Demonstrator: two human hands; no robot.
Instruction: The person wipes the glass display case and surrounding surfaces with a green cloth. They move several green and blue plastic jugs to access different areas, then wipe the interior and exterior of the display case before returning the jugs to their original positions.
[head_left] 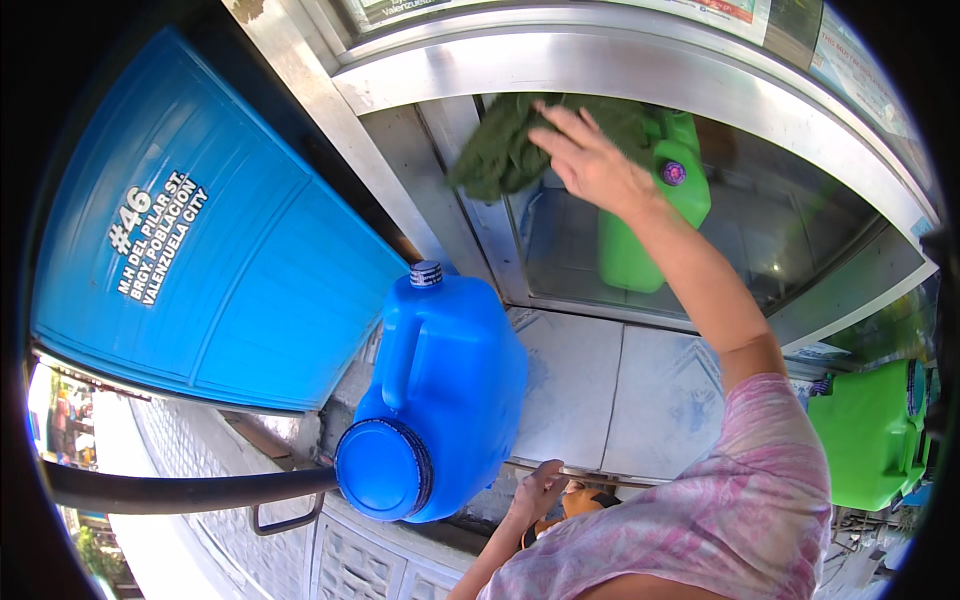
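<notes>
Against the glass panel [800, 215] of a metal-framed case, my right hand [595, 165] presses a dark green cloth [500, 150]. Its fingers are stretched and apart, slightly blurred. A green jug [630, 245] with a purple cap shows in the glass; I cannot tell whether it stands behind it or is reflected. My left hand [538, 492] is low, beside the front edge of the tiled ledge [570, 385], thumb and fingers apart with nothing seen in them. Just left of the ledge is a large blue jug [450, 370] with a handle and a round lid.
A big light-blue drum [220, 240] fills the left side. A dark pipe [190, 488] runs toward the blue jug at lower left. Another green container [860, 440] stands at the right. An orange and black thing [585, 500] is partly hidden by my shirt.
</notes>
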